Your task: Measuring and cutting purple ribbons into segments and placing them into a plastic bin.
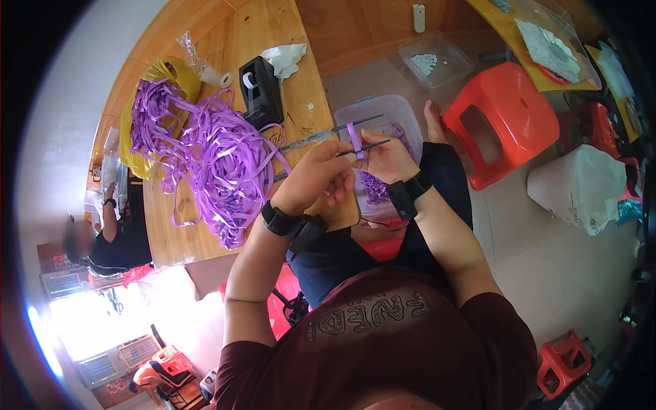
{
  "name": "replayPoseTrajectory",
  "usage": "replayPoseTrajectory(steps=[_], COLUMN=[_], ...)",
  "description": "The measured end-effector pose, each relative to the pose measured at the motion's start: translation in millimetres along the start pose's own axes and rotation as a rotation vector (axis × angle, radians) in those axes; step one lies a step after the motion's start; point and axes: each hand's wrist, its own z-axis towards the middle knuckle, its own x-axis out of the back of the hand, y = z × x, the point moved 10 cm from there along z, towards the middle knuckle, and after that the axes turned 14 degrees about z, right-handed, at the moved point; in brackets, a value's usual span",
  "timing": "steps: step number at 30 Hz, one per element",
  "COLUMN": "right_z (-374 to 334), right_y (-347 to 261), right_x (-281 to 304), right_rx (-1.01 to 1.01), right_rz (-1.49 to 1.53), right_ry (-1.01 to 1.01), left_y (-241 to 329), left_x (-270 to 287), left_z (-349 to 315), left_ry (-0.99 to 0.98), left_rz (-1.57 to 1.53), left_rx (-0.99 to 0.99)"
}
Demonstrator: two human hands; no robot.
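Observation:
Two thin dark rods stick out past the table's right edge, side by side. A short piece of purple ribbon spans them, wrapped about the rods. My left hand is closed at the nearer rod, its fingertips on the ribbon from the left. From the right, my right hand pinches the ribbon's lower end by that rod; its exact fingertip contact is partly hidden. Below the hands, a clear plastic tub holds small purple ribbon pieces.
A big tangle of purple ribbon spills from a yellow bag across the wooden table. Behind it stands a black tape dispenser. A red stool and white bag are right. Another person is far left.

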Motion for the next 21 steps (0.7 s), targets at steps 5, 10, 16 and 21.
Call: replayPoseTrajectory(steps=[5,10,16,21], right_z=[-5,-11,-12,-9], right_y=[-22,-55,-46,-42], right_x=[-2,-4,-10,-17], right_rx=[0.018,0.117,0.141,0.149], right_rz=[-0.118,-0.229,-0.366,-0.34], right_ry=[-0.135,-0.121,-0.043,-0.089], left_y=[-1,1,-5,0], left_x=[0,-1,2,2], left_z=[-1,-1,1,-1], left_ry=[-0.004,-0.035,-0.038,0.004], left_rz=[-0.029,-0.046,-0.06,-0.009], left_rx=[-0.031,-0.043,-0.03,-0.033])
